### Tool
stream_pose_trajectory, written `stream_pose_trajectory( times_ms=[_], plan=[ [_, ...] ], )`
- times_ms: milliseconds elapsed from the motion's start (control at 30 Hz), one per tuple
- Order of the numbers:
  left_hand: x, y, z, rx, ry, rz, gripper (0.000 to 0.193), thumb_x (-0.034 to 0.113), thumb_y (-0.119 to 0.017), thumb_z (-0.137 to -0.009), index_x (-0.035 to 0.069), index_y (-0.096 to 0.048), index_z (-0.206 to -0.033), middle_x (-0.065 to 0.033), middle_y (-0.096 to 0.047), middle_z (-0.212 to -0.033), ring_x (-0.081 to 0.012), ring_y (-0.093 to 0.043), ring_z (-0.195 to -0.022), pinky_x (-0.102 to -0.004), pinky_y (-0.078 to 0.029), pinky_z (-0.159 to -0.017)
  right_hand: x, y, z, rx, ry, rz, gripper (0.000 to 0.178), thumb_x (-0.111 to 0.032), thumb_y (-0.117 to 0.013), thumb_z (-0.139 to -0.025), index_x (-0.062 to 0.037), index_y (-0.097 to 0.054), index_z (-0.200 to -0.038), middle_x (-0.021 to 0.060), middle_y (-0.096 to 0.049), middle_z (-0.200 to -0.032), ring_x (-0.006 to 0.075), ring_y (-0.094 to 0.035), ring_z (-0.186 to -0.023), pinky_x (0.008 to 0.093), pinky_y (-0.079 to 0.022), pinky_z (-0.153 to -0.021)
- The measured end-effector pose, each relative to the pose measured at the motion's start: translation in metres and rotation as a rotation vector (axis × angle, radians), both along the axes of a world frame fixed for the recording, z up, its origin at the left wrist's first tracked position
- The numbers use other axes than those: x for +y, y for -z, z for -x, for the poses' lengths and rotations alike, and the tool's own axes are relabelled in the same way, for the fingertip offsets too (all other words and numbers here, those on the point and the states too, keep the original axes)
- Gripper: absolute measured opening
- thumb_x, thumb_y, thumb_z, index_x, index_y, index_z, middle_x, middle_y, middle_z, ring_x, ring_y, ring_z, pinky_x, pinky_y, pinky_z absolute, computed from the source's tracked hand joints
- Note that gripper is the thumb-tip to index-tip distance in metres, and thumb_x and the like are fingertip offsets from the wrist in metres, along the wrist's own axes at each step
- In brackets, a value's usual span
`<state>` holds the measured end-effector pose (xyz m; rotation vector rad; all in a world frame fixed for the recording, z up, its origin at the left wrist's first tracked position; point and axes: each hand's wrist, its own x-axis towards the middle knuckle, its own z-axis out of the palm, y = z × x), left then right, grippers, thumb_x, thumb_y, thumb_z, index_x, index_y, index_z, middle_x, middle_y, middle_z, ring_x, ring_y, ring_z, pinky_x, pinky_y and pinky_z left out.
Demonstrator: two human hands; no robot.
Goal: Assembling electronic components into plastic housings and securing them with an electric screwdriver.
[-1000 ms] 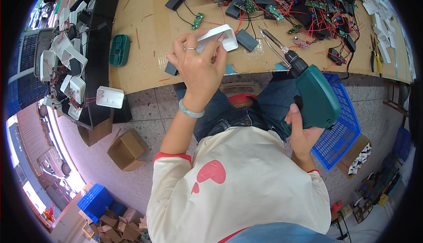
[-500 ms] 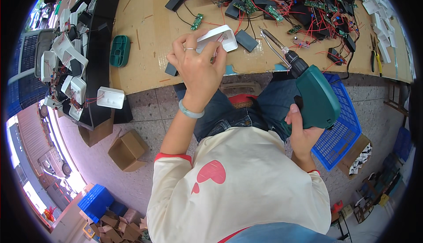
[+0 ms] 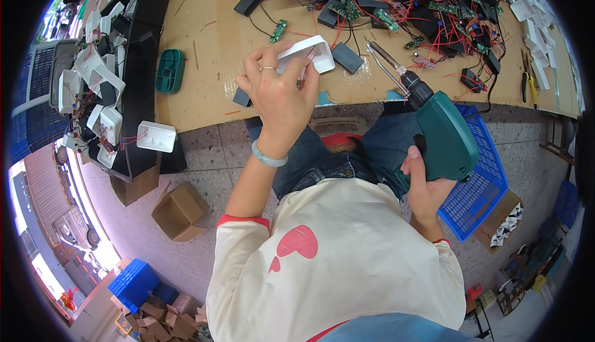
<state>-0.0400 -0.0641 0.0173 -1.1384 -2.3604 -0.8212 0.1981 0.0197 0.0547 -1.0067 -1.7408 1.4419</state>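
My left hand [image 3: 280, 94] has its thumb and fingers closed on a small white plastic casing [image 3: 323, 58] at the table's near edge. The casing is tilted, with its hollow side partly toward me, and a red wire shows inside. My fingers hide the rest of it. In my right hand [image 3: 426, 194] is a green soldering gun [image 3: 451, 140], gripped by its handle. Its metal tip and thin feed tube point up and left, over the table and apart from the casing. A flat black box [image 3: 346, 57] lies just right of the casing.
Green circuit boards [image 3: 385, 19], black boxes and red wires are heaped at the far right. Pliers [image 3: 528, 84] lie near white casings [image 3: 538, 38]. A dark green tray [image 3: 169, 71] sits left. A black bin [image 3: 145, 50] with wired white casings stands beyond it. A blue crate [image 3: 480, 187] stands right.
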Motion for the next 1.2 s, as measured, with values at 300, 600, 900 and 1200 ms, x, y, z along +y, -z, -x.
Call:
stream_pose_trajectory(
  times_ms=[300,600,900,1200],
  plan=[
    [0.001,0.004,0.002,-0.055,0.014,-0.022,0.01,0.014,-0.078,-0.076,0.011,-0.073,-0.084,-0.0067,-0.066,-0.116,-0.0301,-0.053,-0.111,-0.0464,-0.032,-0.094,0.0,-0.003,0.001,0.009,0.016,0.027,0.026,0.005,-0.066,-0.091,0.0071,-0.059,-0.116,0.0049,-0.06,-0.07,0.0096,-0.055,-0.057,0.0241,-0.045,-0.053],
    [-0.005,-0.004,0.02,-0.328,0.049,-0.218,0.01,0.006,-0.077,-0.077,0.005,-0.073,-0.085,-0.0136,-0.065,-0.105,-0.0314,-0.064,-0.097,-0.04,-0.05,-0.082,0.001,-0.005,0.007,-0.014,-0.01,0.036,0.024,0.003,-0.065,-0.092,0.0066,-0.059,-0.116,0.004,-0.059,-0.069,0.0106,-0.055,-0.059,0.0249,-0.045,-0.055],
    [-0.089,-0.08,0.131,-0.638,-0.098,-0.992,0.003,0.009,-0.075,-0.089,0.007,-0.074,-0.092,0.0045,-0.062,-0.07,-0.0018,-0.05,-0.054,-0.019,-0.035,-0.046,0.004,-0.004,0.003,0.028,0.067,0.03,0.029,-0.005,-0.061,-0.098,0.007,-0.058,-0.124,0.0028,-0.055,-0.067,0.0105,-0.05,-0.059,0.0259,-0.041,-0.057],
    [-0.243,-0.165,0.309,0.692,-0.769,-0.283,0.023,0.025,-0.071,-0.079,0.003,-0.076,-0.081,-0.0213,-0.069,-0.092,-0.0362,-0.06,-0.101,-0.0473,-0.047,-0.092,0.008,-0.001,0.009,-0.003,0.017,0.023,0.033,-0.008,-0.063,-0.098,0.0073,-0.058,-0.126,0.0026,-0.053,-0.066,0.0097,-0.05,-0.059,0.026,-0.041,-0.058]
  ],
)
